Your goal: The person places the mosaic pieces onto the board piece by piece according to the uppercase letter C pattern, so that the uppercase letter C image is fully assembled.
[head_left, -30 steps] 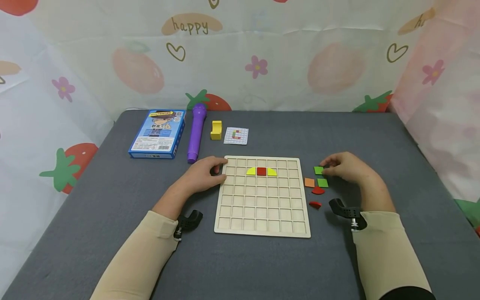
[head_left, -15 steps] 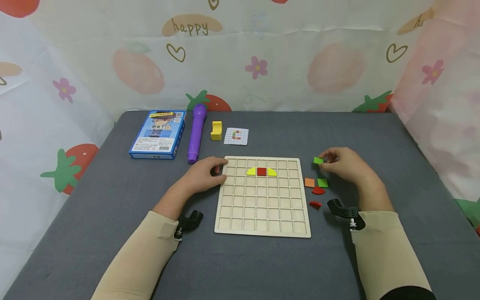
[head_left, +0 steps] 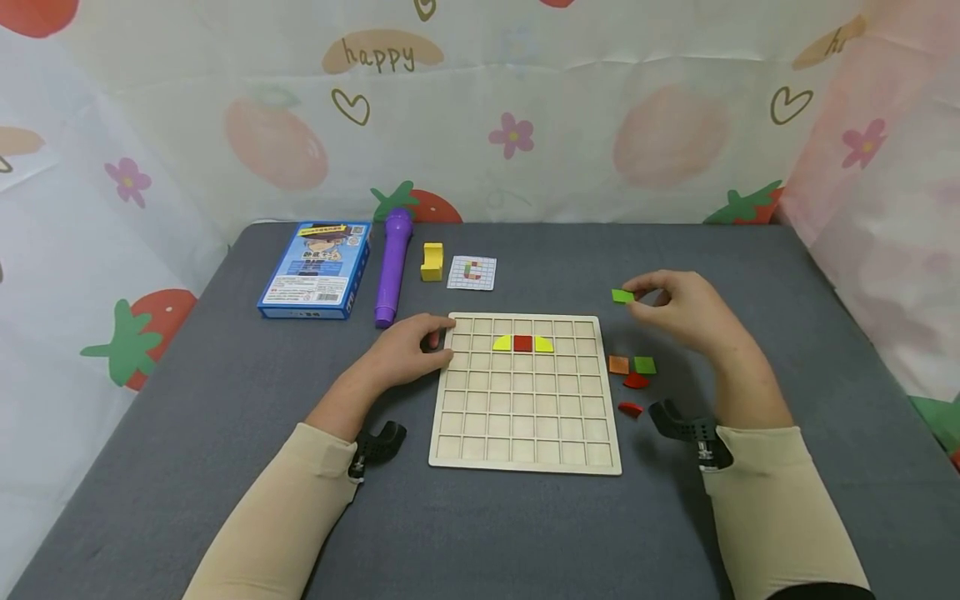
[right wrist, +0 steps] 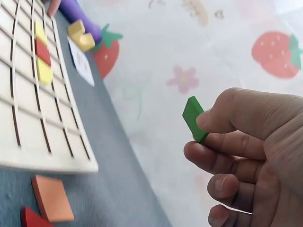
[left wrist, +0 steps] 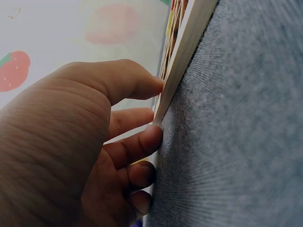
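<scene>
Your right hand [head_left: 686,312] is up in the air, a little past the far right corner of the wooden grid board [head_left: 525,433], and it pinches a small green square tile [head_left: 622,296] between the thumb and the first finger, so the tile sticks out to the left of your fingertips and touches nothing else; the other fingers of that hand are curled under it. Your left hand [head_left: 408,346] rests on the grey table [head_left: 187,417] at the far left corner of the board, with the thumb and fingertips pressed against the board's edge and the fingers bent. On the board, two yellow pieces [head_left: 502,342] sit on each side of a red square [head_left: 522,342] in the second row. Just to the right of the board, below your right hand, lie an orange square [head_left: 618,364], another green square [head_left: 645,365] and two red pieces [head_left: 636,381]. Far back on the table are a blue box [head_left: 315,267], a purple pen [head_left: 393,262], a yellow block [head_left: 432,260] and a small card [head_left: 472,272]
</scene>
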The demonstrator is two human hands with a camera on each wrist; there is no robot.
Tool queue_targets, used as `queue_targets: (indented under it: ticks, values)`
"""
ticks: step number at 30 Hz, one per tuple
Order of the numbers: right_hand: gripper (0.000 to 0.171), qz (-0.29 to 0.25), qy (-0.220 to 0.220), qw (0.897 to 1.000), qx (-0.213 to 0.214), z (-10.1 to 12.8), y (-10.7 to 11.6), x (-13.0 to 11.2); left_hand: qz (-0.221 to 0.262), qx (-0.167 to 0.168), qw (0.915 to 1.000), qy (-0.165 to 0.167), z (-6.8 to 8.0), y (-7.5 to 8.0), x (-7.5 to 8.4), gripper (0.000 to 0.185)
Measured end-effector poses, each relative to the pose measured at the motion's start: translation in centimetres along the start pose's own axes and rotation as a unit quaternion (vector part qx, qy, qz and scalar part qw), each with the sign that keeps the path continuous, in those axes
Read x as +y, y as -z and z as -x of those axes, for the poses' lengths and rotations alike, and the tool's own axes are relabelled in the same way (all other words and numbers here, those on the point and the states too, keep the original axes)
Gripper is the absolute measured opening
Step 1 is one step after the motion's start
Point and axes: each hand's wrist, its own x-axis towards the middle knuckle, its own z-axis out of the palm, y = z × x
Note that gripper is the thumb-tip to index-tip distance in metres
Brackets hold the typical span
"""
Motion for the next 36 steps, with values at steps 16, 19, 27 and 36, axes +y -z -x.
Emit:
queue_targets:
  ticks: [16,19,27,36]
  values:
    - [0.03,-0.03,0.1,0.994,-0.028,0.9,-3.3,-5.3,0.004,0.001,1.0,0.003,-0.1,-0.1,-0.2,0.051]
    - [0.029,-0.03,0.121,0.992,-0.025,0.8,-4.3,-5.9,0.005,0.001,1.0,0.002,0.0,-0.1,-0.2,0.051]
    - [0.026,-0.003,0.154,0.988,-0.031,0.6,-7.0,-7.1,0.004,0.004,1.0,-0.001,0.0,-0.1,-0.3,0.051]
    - [0.025,0.028,0.169,0.984,-0.044,-0.1,-10.9,-7.1,0.0,0.003,1.0,0.003,0.0,-0.2,-0.3,0.051]
